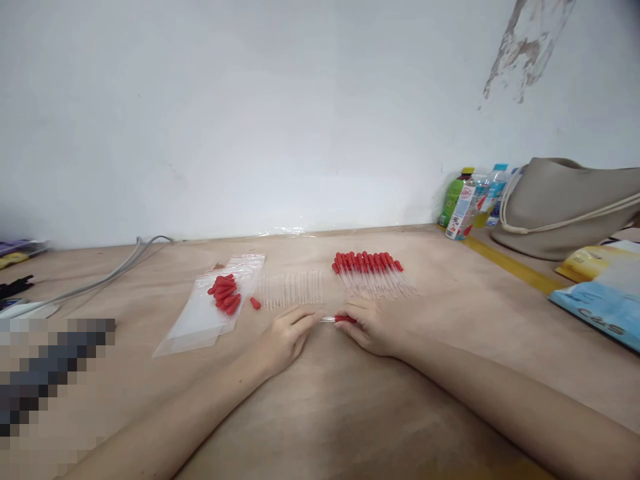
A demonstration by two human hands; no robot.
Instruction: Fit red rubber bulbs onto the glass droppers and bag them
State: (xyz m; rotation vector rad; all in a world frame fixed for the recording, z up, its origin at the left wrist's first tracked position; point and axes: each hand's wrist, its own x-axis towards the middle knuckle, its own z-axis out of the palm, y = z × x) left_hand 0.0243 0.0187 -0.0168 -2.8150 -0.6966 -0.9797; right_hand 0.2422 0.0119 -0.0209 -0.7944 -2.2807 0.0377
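My left hand (pixel 293 333) pinches a clear glass dropper tube (pixel 327 319) near the middle of the table. At its right end, my right hand (pixel 367 327) grips a red rubber bulb (pixel 345 319), which meets the tube. Beyond my right hand lies a row of droppers with red bulbs (pixel 370 262), their clear tubes pointing toward me. Bare clear tubes (pixel 293 288) lie side by side beyond my left hand. One loose red bulb (pixel 255 303) rests left of them, and several more red bulbs (pixel 225 293) are heaped on clear plastic zip bags (pixel 193 327).
A grey cable (pixel 115 270) runs along the table's left side. Bottles (pixel 463 207) stand by the wall at the back right, beside a grey drawstring bag (pixel 565 207). A blue and yellow packet (pixel 600 307) lies at the right. A pixelated patch covers the lower left.
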